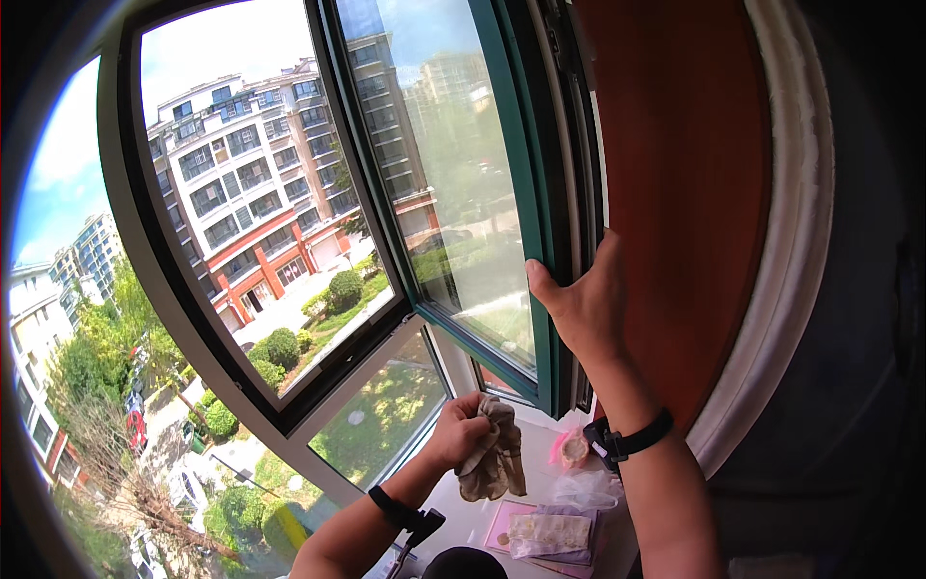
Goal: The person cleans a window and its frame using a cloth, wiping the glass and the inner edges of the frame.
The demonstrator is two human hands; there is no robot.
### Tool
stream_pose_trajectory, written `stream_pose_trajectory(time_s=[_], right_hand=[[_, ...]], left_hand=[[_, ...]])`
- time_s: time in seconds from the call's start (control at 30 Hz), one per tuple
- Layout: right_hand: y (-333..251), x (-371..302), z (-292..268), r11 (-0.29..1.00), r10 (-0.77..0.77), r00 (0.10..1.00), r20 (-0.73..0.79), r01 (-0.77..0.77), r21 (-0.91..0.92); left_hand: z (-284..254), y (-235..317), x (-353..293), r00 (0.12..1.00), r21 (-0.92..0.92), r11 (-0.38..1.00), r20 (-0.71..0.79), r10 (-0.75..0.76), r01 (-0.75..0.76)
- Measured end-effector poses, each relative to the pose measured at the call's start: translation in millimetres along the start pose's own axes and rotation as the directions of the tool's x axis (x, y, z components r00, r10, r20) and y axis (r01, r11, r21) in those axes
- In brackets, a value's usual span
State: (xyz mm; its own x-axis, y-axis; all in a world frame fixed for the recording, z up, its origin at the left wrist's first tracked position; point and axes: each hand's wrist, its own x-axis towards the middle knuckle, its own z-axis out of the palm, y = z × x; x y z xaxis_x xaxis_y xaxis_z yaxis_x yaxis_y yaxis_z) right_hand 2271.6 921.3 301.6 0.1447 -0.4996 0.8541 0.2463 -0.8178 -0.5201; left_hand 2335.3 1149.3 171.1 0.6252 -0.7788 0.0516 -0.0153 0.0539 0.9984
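Observation:
My left hand (460, 432) is closed round a crumpled, greyish-brown cloth (496, 465), which hangs from the fist above the white sill. Up and to the right, my right hand (588, 307) grips the outer edge of an open window sash (530, 183) with a dark green frame. Its thumb presses on the green side, and the other fingers go round the edge, partly hidden. The sash glass (463, 164) looks hazy and stands at an angle to the window opening (270, 193) on its left.
Below the hands, the white sill (453, 526) bears a pink booklet with a pale packet (550, 533) on it, a clear plastic bag (586, 490) and a pink item with a roll (573, 449). A reddish-brown panel (685, 193) stands right of the sash. Buildings and greenery lie outside.

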Motion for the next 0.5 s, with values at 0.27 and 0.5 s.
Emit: stream_pose_trajectory(time_s=[0.27, 0.5], right_hand=[[-1.7, 9.8, 8.7, 0.996, -0.092, 0.993, -0.069, 0.091, -0.018], [-1.1, 4.0, 4.8, 0.991, -0.030, 0.999, 0.044, 0.025, 0.129]], left_hand=[[-67.8, -21.5, 1.3, 0.956, 0.022, 0.984, -0.239, -0.169, 0.179], [-107.7, -93.1, -23.1, 0.836, -0.040, 0.920, -0.405, -0.371, 0.389]])
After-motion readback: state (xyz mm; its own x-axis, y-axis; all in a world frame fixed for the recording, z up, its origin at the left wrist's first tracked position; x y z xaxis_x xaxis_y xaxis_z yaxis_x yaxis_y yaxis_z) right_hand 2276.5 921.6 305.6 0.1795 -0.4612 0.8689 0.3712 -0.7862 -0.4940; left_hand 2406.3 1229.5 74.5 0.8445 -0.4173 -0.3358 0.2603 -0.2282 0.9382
